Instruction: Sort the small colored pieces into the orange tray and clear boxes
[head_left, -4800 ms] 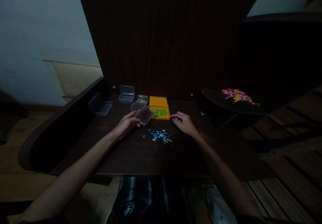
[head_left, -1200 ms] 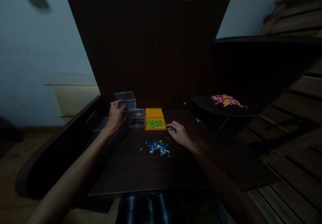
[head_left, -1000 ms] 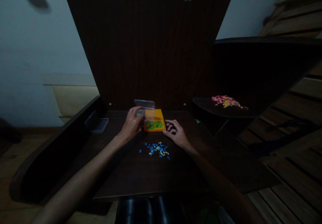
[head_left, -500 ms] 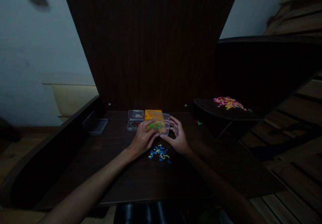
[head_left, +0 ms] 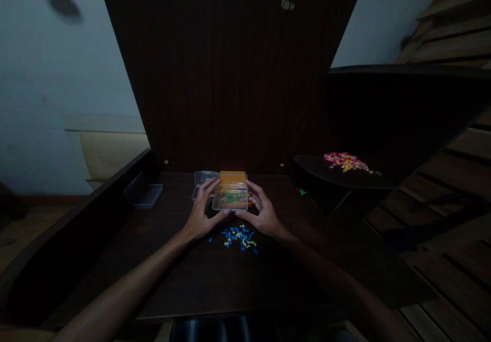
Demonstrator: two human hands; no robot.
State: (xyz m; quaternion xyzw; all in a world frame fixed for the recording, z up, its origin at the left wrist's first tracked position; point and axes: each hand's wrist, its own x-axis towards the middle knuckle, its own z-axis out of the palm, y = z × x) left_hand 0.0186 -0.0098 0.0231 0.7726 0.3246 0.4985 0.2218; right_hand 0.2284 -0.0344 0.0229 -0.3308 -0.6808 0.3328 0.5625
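Note:
Both hands hold a small clear plastic box above the dark table. My left hand grips its left side and my right hand grips its right side, fingers curled round the edges. Through the box shows an orange tray with green pieces in it, lying just behind. A scatter of small blue and pale pieces lies on the table right below my hands.
Another clear box sits left of the orange tray, partly hidden. An open clear box lies at the table's left edge. A pile of pink and yellow pieces lies on a dark round shelf to the right. A dark wooden panel rises behind.
My left hand fetched a clear box from the back left and brought it to the middle. My right hand left the table and joined it on the box.

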